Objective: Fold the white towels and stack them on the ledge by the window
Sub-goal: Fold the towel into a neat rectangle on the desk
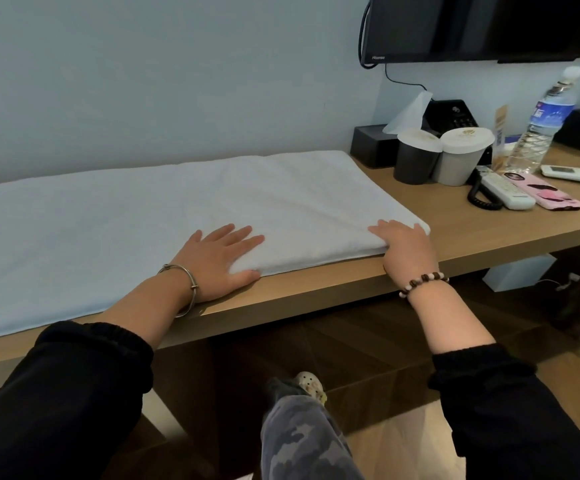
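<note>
A white towel (163, 209) lies spread lengthwise along the wooden desk (472, 233), folded over into a thicker layer at its right end. My left hand (217, 259) lies flat on the towel near its front edge, fingers straight, thumb at the hem. My right hand (404, 247) is at the towel's front right corner, fingers on top and the thumb side at the thick edge, gripping the corner. No window ledge is in view.
Right of the towel stand a black tissue box (373, 145), two lidded cups (444, 155), a water bottle (541, 123), a corded phone (503, 195), a pink phone (543, 195) and a remote (576, 174). A television (482, 26) hangs above. A wall runs behind the desk.
</note>
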